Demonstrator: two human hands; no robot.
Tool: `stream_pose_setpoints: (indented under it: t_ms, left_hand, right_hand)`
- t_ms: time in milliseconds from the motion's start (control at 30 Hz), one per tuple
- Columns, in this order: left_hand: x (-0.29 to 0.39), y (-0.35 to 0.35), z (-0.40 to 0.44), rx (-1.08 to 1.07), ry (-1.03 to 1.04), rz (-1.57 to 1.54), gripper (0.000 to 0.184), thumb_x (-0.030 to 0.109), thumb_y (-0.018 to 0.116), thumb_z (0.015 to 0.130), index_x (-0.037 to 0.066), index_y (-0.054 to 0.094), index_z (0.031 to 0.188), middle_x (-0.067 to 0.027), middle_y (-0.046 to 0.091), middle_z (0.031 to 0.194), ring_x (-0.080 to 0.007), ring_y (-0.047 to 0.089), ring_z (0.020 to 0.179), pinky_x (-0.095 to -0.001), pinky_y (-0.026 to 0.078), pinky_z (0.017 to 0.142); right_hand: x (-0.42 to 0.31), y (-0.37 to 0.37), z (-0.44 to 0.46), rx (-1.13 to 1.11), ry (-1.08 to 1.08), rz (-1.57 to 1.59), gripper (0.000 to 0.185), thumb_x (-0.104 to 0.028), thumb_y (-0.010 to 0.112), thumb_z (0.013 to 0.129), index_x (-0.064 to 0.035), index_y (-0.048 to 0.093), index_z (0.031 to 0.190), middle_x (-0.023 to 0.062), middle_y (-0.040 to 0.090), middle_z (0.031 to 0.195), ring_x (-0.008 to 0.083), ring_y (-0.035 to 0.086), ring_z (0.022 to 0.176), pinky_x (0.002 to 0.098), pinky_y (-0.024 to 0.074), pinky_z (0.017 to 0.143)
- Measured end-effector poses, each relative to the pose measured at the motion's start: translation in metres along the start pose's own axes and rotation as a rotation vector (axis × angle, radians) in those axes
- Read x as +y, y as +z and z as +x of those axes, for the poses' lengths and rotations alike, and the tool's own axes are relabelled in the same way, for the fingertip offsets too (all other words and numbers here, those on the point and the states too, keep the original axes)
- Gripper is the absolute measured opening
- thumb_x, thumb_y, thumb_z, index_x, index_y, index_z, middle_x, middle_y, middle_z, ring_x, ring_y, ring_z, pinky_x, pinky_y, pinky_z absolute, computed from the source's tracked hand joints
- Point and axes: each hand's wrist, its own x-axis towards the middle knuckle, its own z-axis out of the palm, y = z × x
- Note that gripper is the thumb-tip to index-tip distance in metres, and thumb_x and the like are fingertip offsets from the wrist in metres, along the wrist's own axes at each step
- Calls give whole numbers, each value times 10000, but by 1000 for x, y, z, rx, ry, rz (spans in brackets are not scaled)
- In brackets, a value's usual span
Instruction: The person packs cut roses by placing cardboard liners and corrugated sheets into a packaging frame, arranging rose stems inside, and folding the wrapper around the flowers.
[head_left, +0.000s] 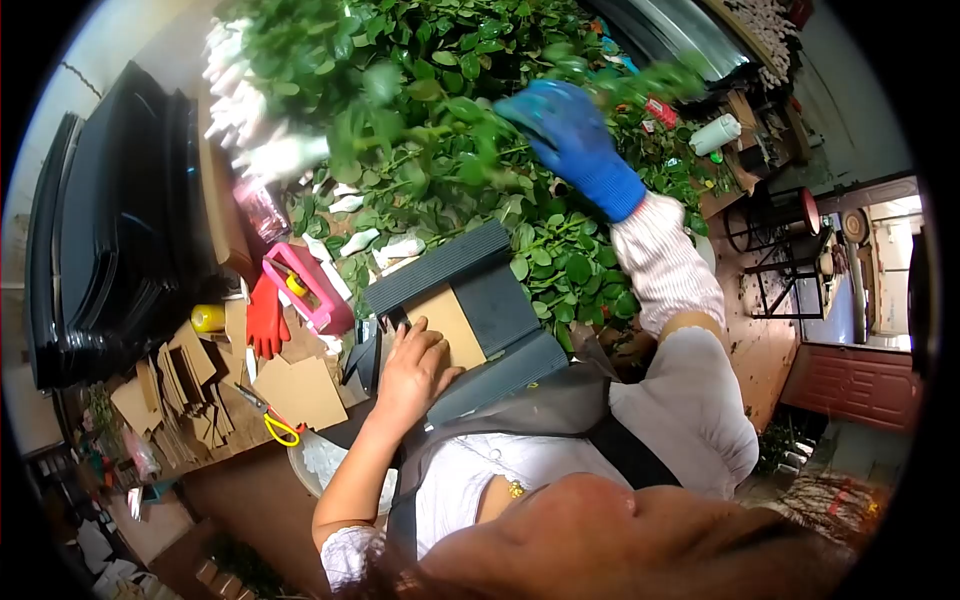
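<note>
My bare left hand (408, 375) lies on a tan cardboard piece (448, 325), its fingers stretched out and slightly bent. Under the cardboard is a dark corrugated sheet (500, 300) with its sides folded up, close to my chest. Farther out, my right hand (565, 135) wears a blue knit glove and is closed around a leafy green stem (490, 125). Motion blurs the leaves on both sides of the glove. Beneath and beyond it spreads a large heap of green leafy stems (400, 60).
On the left stand dark folded sheets (120, 220). Nearer are a pink carrier (310, 290), a red glove (266, 315), yellow-handled scissors (280, 428) and cut cardboard pieces (298, 388). White-wrapped bundles (235, 100) lie at the upper left. A stool (785, 225) stands at right.
</note>
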Motion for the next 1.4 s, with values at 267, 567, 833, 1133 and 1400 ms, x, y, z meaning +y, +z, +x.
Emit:
stream_pose_setpoints:
  t_ms: [267, 567, 833, 1133, 1400]
  left_hand:
    - [0, -1, -8, 111, -321, -433, 1089, 325, 951, 627, 34, 370, 1501, -208, 601, 1337, -367, 508, 1335, -462, 282, 1193]
    - [3, -10, 2, -105, -127, -189, 350, 246, 849, 747, 127, 767, 1066, -107, 617, 1195, -377, 472, 1354, -618, 268, 1155]
    - [11, -18, 9, -166, -122, -133, 345, 214, 832, 753, 107, 753, 1071, -128, 597, 1211, -408, 461, 1346, -611, 310, 1138]
    - [9, -16, 8, -147, -82, -146, 337, 221, 821, 772, 143, 763, 1095, -126, 599, 1228, -410, 455, 1353, -590, 344, 1133]
    - [8, -10, 4, -77, -102, -236, 321, 203, 851, 765, 138, 777, 1070, -111, 641, 1179, -302, 607, 1143, -421, 501, 961]
  right_hand:
    - [-42, -58, -139, -758, 22, 191, 528, -18, 683, 720, -199, 669, 1216, 69, 655, 1066, 308, 628, 991, 443, 511, 857]
    - [-35, -40, -89, -832, 347, 214, 293, -259, 666, 848, -188, 686, 1131, 87, 698, 1023, 343, 666, 912, 493, 541, 785]
    - [24, 184, -90, -1307, 567, -110, 260, -190, 601, 918, -207, 695, 1160, 50, 689, 1031, 287, 677, 1014, 439, 541, 856]
    - [34, 53, -64, -14, 205, 130, 475, -70, 632, 835, -236, 662, 1279, 79, 676, 1034, 314, 656, 976, 446, 557, 853]
    - [-60, 26, -25, -75, -379, 314, 558, -60, 625, 828, -263, 583, 1345, 41, 654, 965, 251, 628, 746, 367, 510, 597]
